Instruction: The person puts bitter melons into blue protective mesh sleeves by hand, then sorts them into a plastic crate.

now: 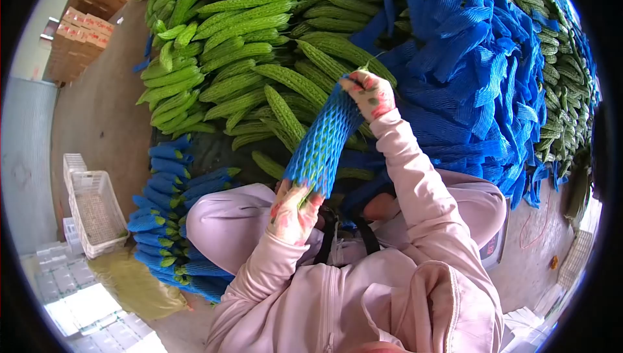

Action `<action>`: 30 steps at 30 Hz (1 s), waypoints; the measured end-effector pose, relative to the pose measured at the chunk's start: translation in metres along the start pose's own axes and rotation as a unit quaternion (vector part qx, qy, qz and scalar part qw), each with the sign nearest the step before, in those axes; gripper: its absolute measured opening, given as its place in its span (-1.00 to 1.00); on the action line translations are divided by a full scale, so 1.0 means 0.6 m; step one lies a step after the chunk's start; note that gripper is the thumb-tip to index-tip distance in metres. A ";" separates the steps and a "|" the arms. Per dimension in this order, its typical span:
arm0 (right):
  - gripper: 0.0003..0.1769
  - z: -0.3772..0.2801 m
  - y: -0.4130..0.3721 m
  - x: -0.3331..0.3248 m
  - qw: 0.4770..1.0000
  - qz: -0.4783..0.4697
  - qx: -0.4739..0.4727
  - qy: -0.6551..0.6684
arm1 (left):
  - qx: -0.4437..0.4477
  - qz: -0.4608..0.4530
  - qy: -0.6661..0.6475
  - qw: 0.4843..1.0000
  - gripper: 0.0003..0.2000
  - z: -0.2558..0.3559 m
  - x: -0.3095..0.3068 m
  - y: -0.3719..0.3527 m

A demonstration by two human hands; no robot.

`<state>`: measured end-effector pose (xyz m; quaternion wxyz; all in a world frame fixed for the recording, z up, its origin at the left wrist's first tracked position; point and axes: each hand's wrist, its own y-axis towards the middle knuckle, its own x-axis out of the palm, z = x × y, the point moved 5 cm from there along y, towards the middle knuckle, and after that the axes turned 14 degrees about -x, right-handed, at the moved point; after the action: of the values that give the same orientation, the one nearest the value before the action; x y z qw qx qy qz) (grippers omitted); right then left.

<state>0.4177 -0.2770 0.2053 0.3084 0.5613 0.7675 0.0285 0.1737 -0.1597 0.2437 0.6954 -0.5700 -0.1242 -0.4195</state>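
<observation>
A bitter melon in a blue foam net sleeve (326, 139) slants across the middle of the head view, above my lap. My left hand (295, 215), in a patterned glove, is closed around its lower end. At the upper end my right hand (370, 95), gloved alike, pinches the sleeve's edge near the melon's stem tip. Green shows through the stretched mesh. Bare bitter melons (250, 25) lie in a big pile just beyond, and flat blue net sleeves (464, 93) are heaped to the right of my right hand.
Sleeved bitter melons (165, 223) are stacked left of my knee. Farther left stand a white plastic crate (97, 213) and a yellowish sack (133, 281). Cardboard boxes (84, 28) are stacked at the back left. More bitter melons (564, 87) lie at the far right.
</observation>
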 end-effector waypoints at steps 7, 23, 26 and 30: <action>-0.58 0.006 -0.060 -0.038 0.964 0.253 -0.011 -0.079 | 0.085 -0.048 0.056 0.994 -0.47 -0.016 -0.004 -0.007; -0.18 -0.405 -0.120 0.039 0.891 -0.276 -0.272 0.235 | 0.117 -0.078 -0.008 0.990 -0.35 0.093 -0.041 -0.099; -0.29 -0.474 -0.106 0.030 0.837 -0.245 -0.426 0.241 | 0.190 -0.259 -0.086 0.943 -0.50 0.190 -0.078 -0.171; -0.36 -0.486 -0.118 0.047 0.859 -0.270 -0.381 0.211 | 0.403 0.097 -0.094 0.905 -0.52 0.255 -0.296 -0.223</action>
<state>0.2057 -0.1901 0.4010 0.3246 0.1515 0.8649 0.3516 0.0138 0.0560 0.2692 0.8880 -0.2873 -0.2920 -0.2087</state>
